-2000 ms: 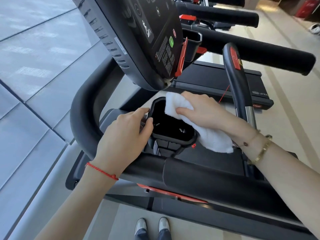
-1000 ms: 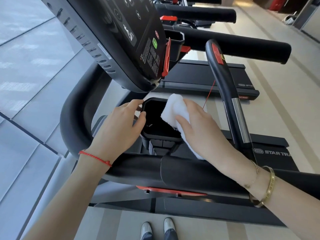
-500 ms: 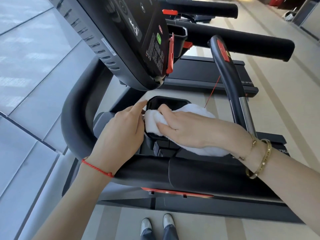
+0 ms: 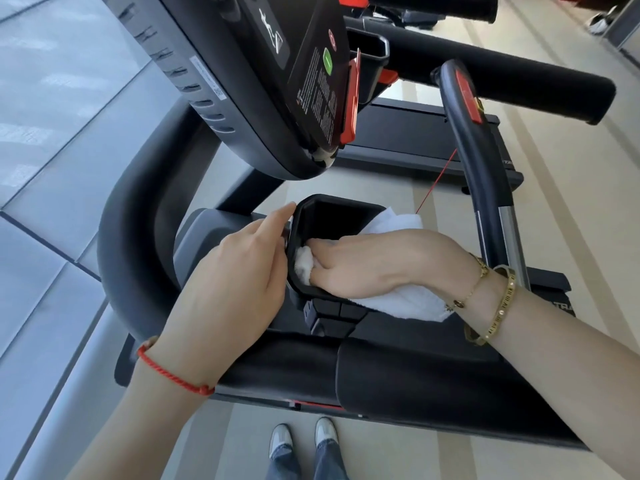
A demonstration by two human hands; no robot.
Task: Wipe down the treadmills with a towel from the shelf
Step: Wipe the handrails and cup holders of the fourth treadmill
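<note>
A black treadmill fills the view, its console (image 4: 277, 74) tilted overhead and a padded front handlebar (image 4: 398, 379) crossing below. Under the console sits a black cup holder (image 4: 332, 211). My right hand (image 4: 377, 265) presses a white towel (image 4: 398, 303) into the holder's near left corner, fingers inside the cup. The towel trails out under my wrist to the right. My left hand (image 4: 235, 278) rests against the holder's left rim, index finger stretched along its outer edge.
A curved black side rail (image 4: 138, 216) wraps round on the left. An upright grip bar with a red strip (image 4: 481, 161) rises to the right, a red safety cord hanging beside it. More treadmills (image 4: 415, 133) stand behind. My shoes (image 4: 301, 438) are on the beige floor.
My right hand has pushed the towel from the holder's right rim down inside toward its left corner. My left hand stayed on the holder's left edge. The view shifted slightly.
</note>
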